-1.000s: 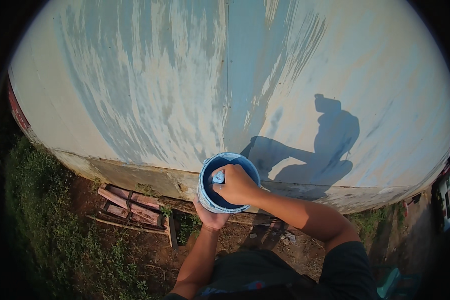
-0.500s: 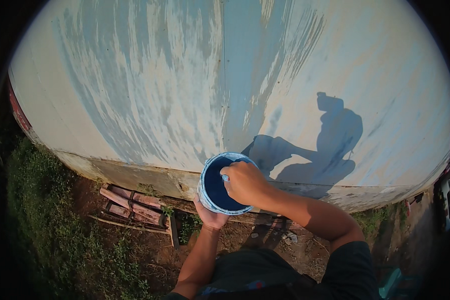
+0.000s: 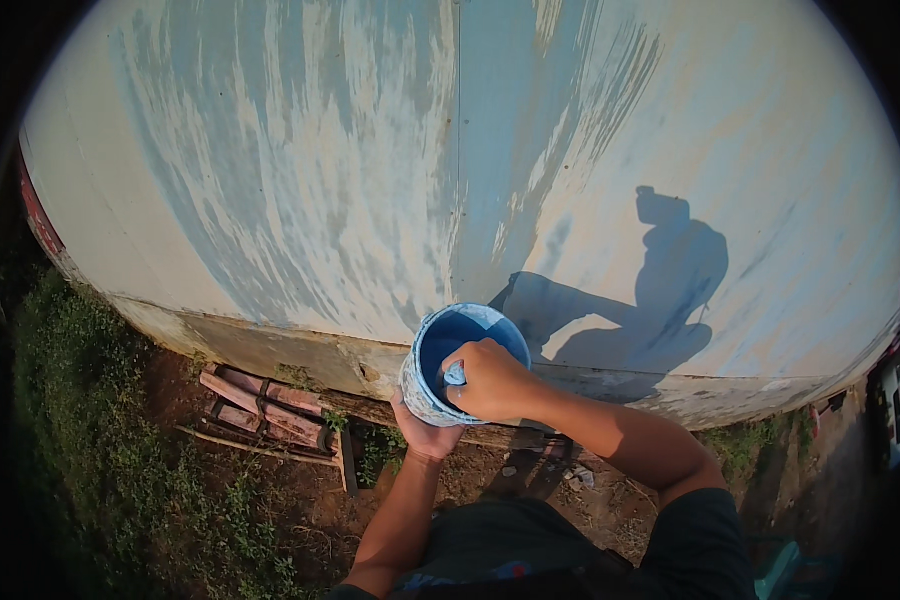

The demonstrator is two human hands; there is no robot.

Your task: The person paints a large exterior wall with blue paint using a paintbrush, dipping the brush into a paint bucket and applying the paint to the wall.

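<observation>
My left hand (image 3: 428,436) is wrapped round the lower side of a paint-smeared bucket (image 3: 417,392), holding it up in front of a wall (image 3: 750,130). Blue paint coats the inside of the bucket. Over its near right rim, my right hand (image 3: 492,382) is closed on a short blue handle (image 3: 455,374), apparently of a paintbrush. The brush's lower end is hidden inside the bucket and behind my fingers. On the pale wall, streaky grey-blue paint (image 3: 485,130) runs up the middle and left, with bare patches between the strokes.
My shadow (image 3: 675,270) falls across the wall at right. Below the wall at left lies a stack of reddish planks (image 3: 270,408) with a stick beside it. Green weeds (image 3: 100,430) cover the left ground. Small pale stones (image 3: 580,476) lie on the soil. A teal object (image 3: 778,570) shows at lower right.
The bucket has shifted slightly right and tilted, showing more of its inner far wall. My right hand has moved down toward the near rim, with the handle in it.
</observation>
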